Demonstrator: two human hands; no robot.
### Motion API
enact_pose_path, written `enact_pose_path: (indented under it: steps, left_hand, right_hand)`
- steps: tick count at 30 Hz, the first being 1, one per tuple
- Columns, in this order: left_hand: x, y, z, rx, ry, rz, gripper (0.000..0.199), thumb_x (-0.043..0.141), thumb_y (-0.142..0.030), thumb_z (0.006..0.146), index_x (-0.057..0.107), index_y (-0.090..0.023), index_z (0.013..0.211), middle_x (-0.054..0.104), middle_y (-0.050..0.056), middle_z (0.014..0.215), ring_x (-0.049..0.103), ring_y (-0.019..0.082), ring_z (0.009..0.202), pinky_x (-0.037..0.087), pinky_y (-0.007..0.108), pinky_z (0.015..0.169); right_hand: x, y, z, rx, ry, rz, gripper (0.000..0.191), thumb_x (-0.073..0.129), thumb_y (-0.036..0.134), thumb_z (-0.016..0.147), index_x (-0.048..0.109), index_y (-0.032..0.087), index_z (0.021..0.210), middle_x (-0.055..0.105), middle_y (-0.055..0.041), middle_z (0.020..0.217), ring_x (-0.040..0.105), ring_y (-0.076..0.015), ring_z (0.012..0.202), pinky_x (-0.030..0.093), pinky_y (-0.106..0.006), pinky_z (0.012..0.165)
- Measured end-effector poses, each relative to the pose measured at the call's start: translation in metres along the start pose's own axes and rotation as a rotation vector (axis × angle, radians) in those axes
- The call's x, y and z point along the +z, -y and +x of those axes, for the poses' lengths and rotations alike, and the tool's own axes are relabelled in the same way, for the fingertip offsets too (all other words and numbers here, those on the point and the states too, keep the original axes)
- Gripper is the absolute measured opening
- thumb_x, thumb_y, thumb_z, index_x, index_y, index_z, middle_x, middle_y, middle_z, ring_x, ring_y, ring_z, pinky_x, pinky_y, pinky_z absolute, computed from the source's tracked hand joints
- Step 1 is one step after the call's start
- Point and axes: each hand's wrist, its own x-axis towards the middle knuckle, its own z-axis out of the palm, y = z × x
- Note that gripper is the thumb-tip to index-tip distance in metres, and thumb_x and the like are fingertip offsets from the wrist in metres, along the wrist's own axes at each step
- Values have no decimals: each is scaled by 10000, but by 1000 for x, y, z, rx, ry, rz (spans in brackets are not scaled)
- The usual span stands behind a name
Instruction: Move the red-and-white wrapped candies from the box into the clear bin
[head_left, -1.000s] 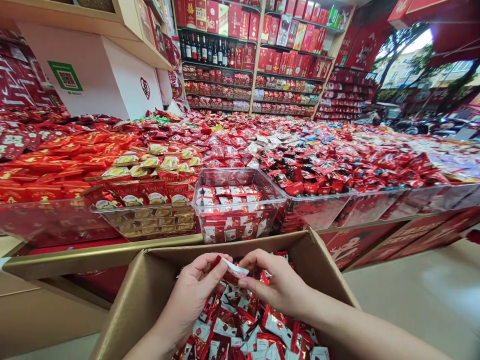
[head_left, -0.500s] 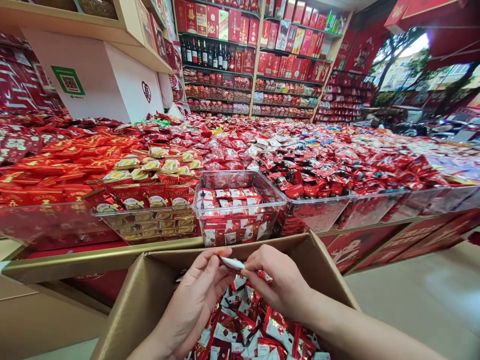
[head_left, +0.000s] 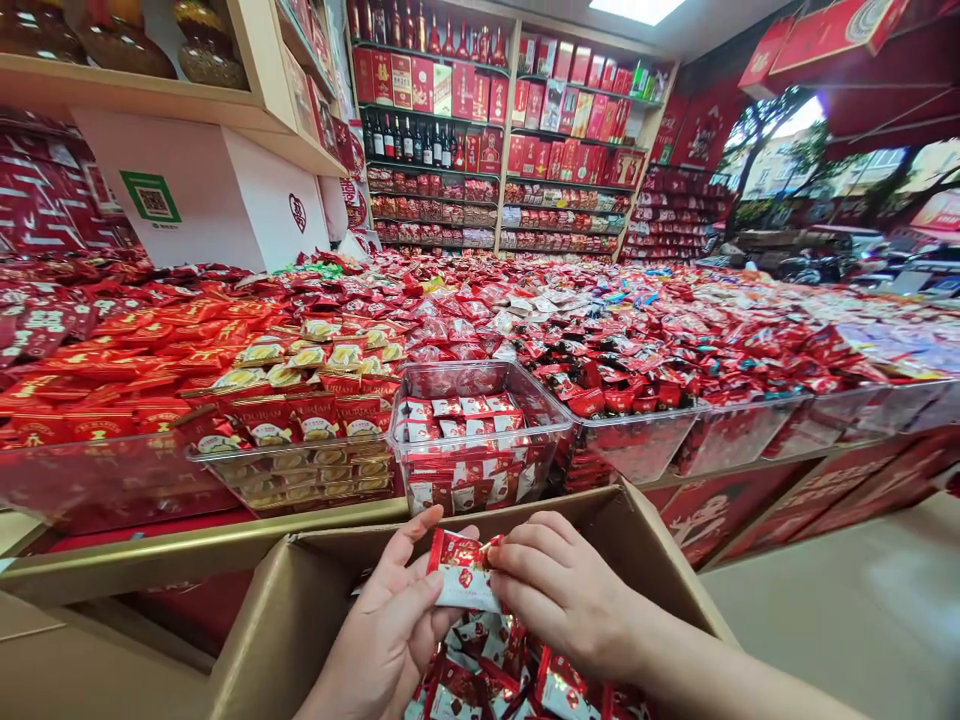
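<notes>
A small red-and-white packet point(head_left: 465, 575) is held level above the open cardboard box point(head_left: 300, 600), near the box's far edge, its printed face turned up. The left hand point(head_left: 405, 615) grips its left end, thumb on the near left corner and fingers spread beneath, the index finger reaching out past the packet. The right hand point(head_left: 566, 590) has its fingers bent closely over the right end, partly covering it. Below the hands, inside the box, lies a loose heap of similar packets point(head_left: 491, 660).

Just beyond the box's far edge, at the front edge of the worktop point(head_left: 225, 550), stands a clear plastic bin point(head_left: 480, 440) with red-and-white packets in rows. To its left, along the same edge, sit durian packets point(head_left: 315, 415), then orange-red packets point(head_left: 97, 425) toward the worktop's left end. More wrapped sweets point(head_left: 637, 340) cover the worktop to its back edge, where a white pillar point(head_left: 274, 195) rises at left; behind stand tall shelves point(head_left: 499, 185).
</notes>
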Motion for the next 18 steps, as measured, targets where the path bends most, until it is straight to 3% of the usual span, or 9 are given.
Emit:
enact_pose_path:
  steps: [2,5,8,10,13,18]
  left_hand:
    - [-4,-2,0,-6,17,-49,531,465,-79,765,276,-277,1220,604,45,1006,562,186,922,425,332,809]
    - [-13,-5,2,-20,49,-98,418,439,-240,804,311,-274,1200,608,52,975,578,199,850,436,354,743]
    - [-22,-5,8,-25,45,-47,310,421,-346,811,428,-222,1095,630,59,847,584,176,715,430,285,610]
    - [-26,-2,11,-30,44,-14,266,457,-344,795,482,-205,1020,632,45,763,571,150,644,399,242,546]
    - [-31,1,15,-71,62,7,227,536,-334,749,532,-194,927,626,23,697,553,124,588,360,209,501]
    - [-34,1,16,-149,66,54,248,648,-333,660,565,-183,840,623,3,649,553,105,541,325,183,472]
  right_hand:
    - [-9,2,4,-41,-21,-30,157,413,135,810,563,162,847,606,-53,892,479,-166,836,383,-336,727]
    - [-31,-2,16,-57,-61,-41,157,421,144,805,554,165,887,608,-59,863,485,-166,809,394,-330,695]
    - [-50,-20,44,26,-175,-93,142,427,157,797,539,169,885,588,-66,848,479,-164,794,392,-311,680]
    - [-52,-41,72,121,-171,-176,143,401,157,795,540,163,829,573,-67,813,482,-159,781,386,-298,682]
    - [-36,-77,121,198,73,-262,156,393,168,767,543,144,798,572,-64,756,510,-163,725,387,-275,619]
    - [17,-117,173,187,476,-257,219,447,158,701,551,153,894,608,-89,794,562,-203,711,398,-272,550]
